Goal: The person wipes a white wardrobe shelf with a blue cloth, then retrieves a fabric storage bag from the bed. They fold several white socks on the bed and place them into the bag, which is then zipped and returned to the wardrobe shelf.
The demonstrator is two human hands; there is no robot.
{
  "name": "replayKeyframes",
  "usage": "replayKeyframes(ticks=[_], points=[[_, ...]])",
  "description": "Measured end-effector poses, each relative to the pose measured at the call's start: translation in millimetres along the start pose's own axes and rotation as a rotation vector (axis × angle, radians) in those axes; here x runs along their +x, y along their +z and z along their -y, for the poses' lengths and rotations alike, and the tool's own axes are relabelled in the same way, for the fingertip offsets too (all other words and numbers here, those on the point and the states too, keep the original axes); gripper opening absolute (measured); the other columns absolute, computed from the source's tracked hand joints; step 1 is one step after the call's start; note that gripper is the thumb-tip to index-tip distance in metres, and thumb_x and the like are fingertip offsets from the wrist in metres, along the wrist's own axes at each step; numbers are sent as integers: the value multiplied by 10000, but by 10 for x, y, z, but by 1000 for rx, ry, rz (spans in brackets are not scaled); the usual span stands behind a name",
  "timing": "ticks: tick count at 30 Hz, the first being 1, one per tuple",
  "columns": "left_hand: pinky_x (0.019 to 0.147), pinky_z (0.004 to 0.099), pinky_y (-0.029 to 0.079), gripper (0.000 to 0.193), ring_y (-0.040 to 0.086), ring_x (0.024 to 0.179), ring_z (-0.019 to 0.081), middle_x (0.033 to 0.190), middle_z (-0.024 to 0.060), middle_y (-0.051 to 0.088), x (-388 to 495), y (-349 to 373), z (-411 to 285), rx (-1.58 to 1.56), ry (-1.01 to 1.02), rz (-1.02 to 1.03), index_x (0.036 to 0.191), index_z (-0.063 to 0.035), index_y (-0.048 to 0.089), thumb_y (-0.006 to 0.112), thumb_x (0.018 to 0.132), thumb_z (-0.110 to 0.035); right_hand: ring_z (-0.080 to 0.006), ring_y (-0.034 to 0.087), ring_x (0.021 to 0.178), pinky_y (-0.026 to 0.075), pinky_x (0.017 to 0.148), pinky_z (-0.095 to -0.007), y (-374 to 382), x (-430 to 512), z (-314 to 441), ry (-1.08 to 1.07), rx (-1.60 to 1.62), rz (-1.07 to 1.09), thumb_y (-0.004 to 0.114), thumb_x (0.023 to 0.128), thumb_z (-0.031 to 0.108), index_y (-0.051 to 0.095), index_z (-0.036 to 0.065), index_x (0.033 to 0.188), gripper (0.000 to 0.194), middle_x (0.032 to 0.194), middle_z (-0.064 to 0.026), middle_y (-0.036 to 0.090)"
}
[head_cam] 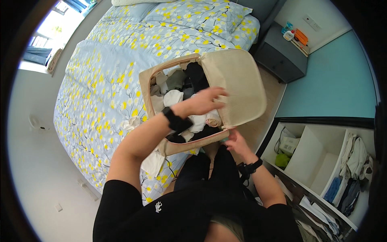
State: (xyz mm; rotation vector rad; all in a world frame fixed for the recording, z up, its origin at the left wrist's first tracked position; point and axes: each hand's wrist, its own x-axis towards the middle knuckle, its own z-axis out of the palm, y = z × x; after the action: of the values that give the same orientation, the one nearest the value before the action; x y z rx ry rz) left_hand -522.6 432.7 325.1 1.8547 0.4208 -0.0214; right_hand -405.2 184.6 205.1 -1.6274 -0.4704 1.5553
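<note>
A beige fabric storage box (193,144) lies at the bed's edge, its zip lid (242,87) folded back to the right. Rolled and folded clothing fills it: a black piece (197,77), a grey-green one (176,80), a white one (173,97) and a pink roll (213,120), among others. My left hand (205,101) hovers over the clothes beside the lid hinge, fingers apart and nothing in them; it hides part of the contents. At the box's near right corner, by the end of the zip, is my right hand (239,144). Its fingers are bent and blurred; any grip is unclear.
The box sits on a bed with a floral quilt (102,81). White cloths (153,163) lie on the quilt beside it. To the right stand a grey nightstand (281,51) holding bottles and an open white cabinet (317,157) with hanging clothes (355,160).
</note>
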Motion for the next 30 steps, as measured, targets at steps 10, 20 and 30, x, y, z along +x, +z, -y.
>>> replayKeyframes(ticks=[10, 20, 30], points=[[1038, 456, 299, 942, 363, 1220, 443, 1387, 256, 295, -840, -1266, 1554, 859, -627, -552, 1411, -77, 230, 731, 668, -370, -384, 548, 1030, 523, 779, -455, 959, -12, 97, 642, 522, 258, 641, 683, 687, 262, 91, 1388, 998, 1317, -294, 318], [882, 490, 421, 516, 523, 1014, 409, 1074, 239, 551, -453, -1886, 2160, 977, -550, -475, 1129, -23, 489, 684, 718, -266, -265, 654, 735, 564, 602, -359, 1379, 251, -78, 533, 595, -168, 574, 809, 140, 563, 2, 899, 165, 846, -148, 635], [618, 401, 430, 366, 539, 658, 313, 703, 186, 574, -559, -1874, 1990, 545, -553, -585, 794, 34, 523, 669, 708, -290, -308, 600, 530, 469, 369, -408, 641, 69, 407, 249, 410, -518, 558, 748, 13, 552, -79, 733, 93, 653, -177, 566]])
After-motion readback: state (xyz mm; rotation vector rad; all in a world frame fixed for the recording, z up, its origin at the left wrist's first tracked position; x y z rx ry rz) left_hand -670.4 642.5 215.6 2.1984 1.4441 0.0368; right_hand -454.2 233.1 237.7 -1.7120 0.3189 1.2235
